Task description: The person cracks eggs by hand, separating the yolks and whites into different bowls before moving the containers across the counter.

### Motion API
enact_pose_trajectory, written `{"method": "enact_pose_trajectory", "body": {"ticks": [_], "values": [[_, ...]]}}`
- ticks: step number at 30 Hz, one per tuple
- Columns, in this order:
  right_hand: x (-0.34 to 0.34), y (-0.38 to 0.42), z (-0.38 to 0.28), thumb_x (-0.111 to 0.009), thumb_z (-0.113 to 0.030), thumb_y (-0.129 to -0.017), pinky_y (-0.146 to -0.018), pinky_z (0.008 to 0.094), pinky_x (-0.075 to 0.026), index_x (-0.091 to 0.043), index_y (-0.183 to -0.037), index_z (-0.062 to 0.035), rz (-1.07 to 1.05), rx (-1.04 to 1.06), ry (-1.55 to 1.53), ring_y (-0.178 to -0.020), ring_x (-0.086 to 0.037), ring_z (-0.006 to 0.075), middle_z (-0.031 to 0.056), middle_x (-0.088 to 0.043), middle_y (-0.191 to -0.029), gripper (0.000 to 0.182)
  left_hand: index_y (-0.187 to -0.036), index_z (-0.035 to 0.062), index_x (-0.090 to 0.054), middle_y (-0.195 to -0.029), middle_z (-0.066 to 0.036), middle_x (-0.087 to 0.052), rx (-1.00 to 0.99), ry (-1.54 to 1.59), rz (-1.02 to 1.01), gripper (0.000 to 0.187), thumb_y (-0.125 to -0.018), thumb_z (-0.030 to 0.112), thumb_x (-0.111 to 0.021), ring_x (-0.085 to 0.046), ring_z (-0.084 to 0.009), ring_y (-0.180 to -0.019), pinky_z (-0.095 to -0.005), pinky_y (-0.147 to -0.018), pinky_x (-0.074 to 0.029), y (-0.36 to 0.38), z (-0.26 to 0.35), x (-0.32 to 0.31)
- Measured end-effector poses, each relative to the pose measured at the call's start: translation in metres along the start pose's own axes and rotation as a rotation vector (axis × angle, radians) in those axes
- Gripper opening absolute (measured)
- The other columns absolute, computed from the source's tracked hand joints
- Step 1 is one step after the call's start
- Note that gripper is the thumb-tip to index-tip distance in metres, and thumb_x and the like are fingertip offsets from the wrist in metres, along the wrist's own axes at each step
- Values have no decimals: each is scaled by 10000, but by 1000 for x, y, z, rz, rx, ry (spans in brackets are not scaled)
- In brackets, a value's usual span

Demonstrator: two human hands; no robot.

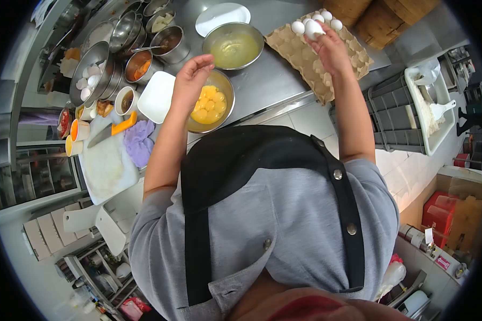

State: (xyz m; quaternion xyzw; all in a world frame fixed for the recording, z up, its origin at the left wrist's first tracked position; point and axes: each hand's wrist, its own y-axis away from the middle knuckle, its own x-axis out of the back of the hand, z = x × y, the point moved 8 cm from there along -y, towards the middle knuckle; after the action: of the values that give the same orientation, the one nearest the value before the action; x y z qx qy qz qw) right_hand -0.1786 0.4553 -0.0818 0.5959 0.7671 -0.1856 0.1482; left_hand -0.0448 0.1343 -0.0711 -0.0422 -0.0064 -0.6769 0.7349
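Note:
My right hand (332, 49) is closed around a white egg (314, 30) above the egg tray (292, 49), a grey-brown cardboard one. Several other white eggs (336, 24) sit at the tray's far end. My left hand (193, 76) is empty, its fingers stretched out and slightly curled, over the near left side of the bowls. Below and beside it, a steel bowl (232, 101) holds several whole egg yolks (210, 104). Behind that, a larger steel bowl (259, 38) contains clear, yellowish egg white (233, 49).
Left of my arm are a white square dish (158, 96), a knife (124, 125) with an orange handle, a purple cloth (139, 143) and a cutting board (108, 170). A steel bowl of eggshells (110, 69) stands farther left. A white plate (222, 18) lies behind; a grey crate (385, 115) is at right.

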Motion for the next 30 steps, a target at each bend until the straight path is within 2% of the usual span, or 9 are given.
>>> {"method": "enact_pose_trajectory", "body": {"ticks": [1,3,5,7,8,11,25,28,30], "values": [[-13,20,7,-488,-31,-822,-904,344,-449,-405,-1222,29,12,-4,-3,-1019,-530,235,132,-462,-1187,414,-1142,13,-524,-1142,-78,-562,-13,19,-19,281,-865,39,-484,-548,-167,-1024,-275,-865,-430,-2,0,-2],[-40,61,16,-561,-52,-791,-884,313,-444,-438,-1222,-10,-9,85,503,-975,-554,201,109,-490,-1146,450,-1138,15,-527,-1135,-76,-566,1,8,-41,281,-861,40,-488,-545,-164,-1026,-277,-862,-430,-3,-2,-6],[-47,96,42,-618,-68,-747,-871,314,-436,-488,-1192,-59,6,159,597,-996,-545,217,116,-514,-1111,463,-1140,14,-527,-1128,-74,-569,-9,-10,-80,285,-858,41,-494,-544,-159,-1023,-273,-866,-425,-6,-3,-10],[-71,129,29,-624,-63,-720,-865,341,-426,-521,-1151,-76,-25,403,1093,-1016,-520,289,141,-514,-1082,444,-1139,14,-527,-1122,-71,-571,-11,-7,-110,285,-857,40,-495,-542,-157,-1023,-270,-871,-421,-8,-4,-14],[-71,137,36,-631,-59,-697,-869,376,-415,-535,-1135,-93,-4,429,1185,-1007,-487,346,153,-505,-1070,450,-1138,13,-527,-1116,-68,-573,-16,-9,-127,285,-856,40,-497,-540,-154,-1023,-268,-876,-416,-9,-4,-16],[-60,149,56,-628,-58,-700,-854,389,-418,-537,-1129,-90,43,367,1283,-978,-489,345,148,-510,-1048,439,-1136,10,-528,-1109,-60,-573,-41,-26,-167,280,-860,40,-492,-538,-150,-1022,-264,-889,-406,-11,-1,-24],[-63,149,64,-639,-65,-714,-825,356,-435,-528,-1166,-72,41,395,1302,-962,-515,307,149,-501,-1050,465,-1157,18,-517,-1122,-45,-556,-85,-94,-385,290,-870,53,-491,-515,-150,-1055,-278,-919,-393,-19,-2,-55],[-62,131,71,-587,-96,-792,-814,315,-476,-462,-1240,-21,77,58,782,-960,-539,191,103,-523,-1042,471,-1214,39,-485,-1157,-44,-538,-188,-184,-493,355,-860,59,-503,-501,-149,-1077,-281,-926,-390,-16,3,-73],[-76,111,69,-576,-110,-812,-816,308,-481,-445,-1247,1,20,-95,456,-959,-543,183,98,-533,-1030,467,-1250,51,-463,-1175,-42,-529,-280,-246,-540,399,-854,62,-511,-495,-145,-1084,-281,-926,-391,-18,11,-82]]}}
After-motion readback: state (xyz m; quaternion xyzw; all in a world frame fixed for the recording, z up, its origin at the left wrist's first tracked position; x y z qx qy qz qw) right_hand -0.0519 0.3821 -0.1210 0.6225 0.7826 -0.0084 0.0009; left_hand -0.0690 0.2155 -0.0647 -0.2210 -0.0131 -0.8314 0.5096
